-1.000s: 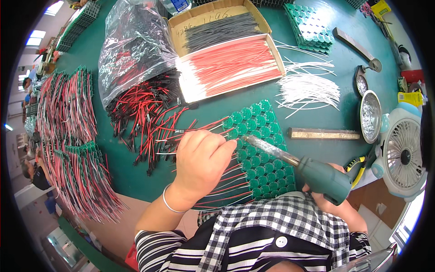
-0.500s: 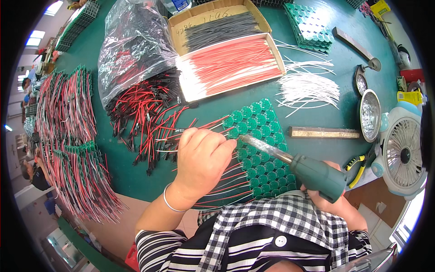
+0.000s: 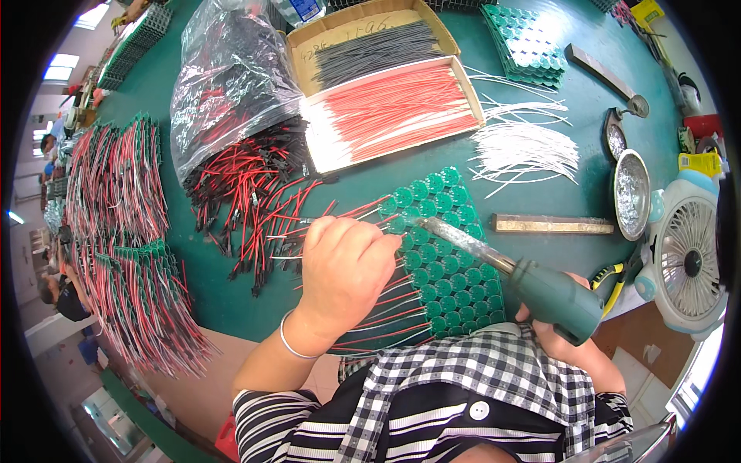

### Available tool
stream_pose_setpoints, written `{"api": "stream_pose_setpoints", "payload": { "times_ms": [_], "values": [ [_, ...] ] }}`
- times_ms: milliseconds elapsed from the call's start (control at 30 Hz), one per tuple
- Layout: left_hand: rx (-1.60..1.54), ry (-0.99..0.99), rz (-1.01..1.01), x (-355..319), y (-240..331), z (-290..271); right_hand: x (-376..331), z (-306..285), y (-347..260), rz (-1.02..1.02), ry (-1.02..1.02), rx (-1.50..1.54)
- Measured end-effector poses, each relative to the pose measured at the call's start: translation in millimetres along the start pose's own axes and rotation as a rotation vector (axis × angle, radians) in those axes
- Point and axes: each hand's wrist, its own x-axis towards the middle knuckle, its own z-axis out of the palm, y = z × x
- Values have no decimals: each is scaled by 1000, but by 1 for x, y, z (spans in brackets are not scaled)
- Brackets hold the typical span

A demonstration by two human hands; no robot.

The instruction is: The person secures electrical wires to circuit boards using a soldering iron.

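Fingers of the left hand curl together, pinching a thin red wire against the green panel of round circuit boards on the green worktop. Right hand grips a green-handled soldering iron, its tip on the panel beside the left fingertips.

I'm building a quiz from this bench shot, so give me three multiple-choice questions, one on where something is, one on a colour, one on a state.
1. Where does the soldering iron tip rest?
A. over the green board panel
B. in the cardboard box
C. on the fan

2. What colour are the loose wires right of the box?
A. black
B. white
C. red

3. What is the left hand doing?
A. lying flat and empty
B. holding the fan
C. pinching a wire at the panel

Answers: 1 A, the tip lies over the green discs. 2 B, that bundle is white. 3 C, the fingers close on a wire by the tip; the right hand grips the iron.
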Motion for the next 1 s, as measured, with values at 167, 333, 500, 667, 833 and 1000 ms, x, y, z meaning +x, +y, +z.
{"api": "stream_pose_setpoints", "payload": {
  "times_ms": [167,333,500,667,833,1000],
  "values": [
    [15,41,-69,5,8,5,-6,1,5,15,-1,29],
    [66,56,-73,5,9,13,-28,11,9,200,33,-18],
    [84,45,-76,5,9,14,-24,10,13,45,19,-142],
    [78,45,-71,5,9,14,-22,13,8,180,10,-24],
    [66,47,-65,6,8,14,-18,16,6,60,100,-126],
    [72,56,-89,-2,4,11,-16,3,1,285,-1,108]
  ]
}}
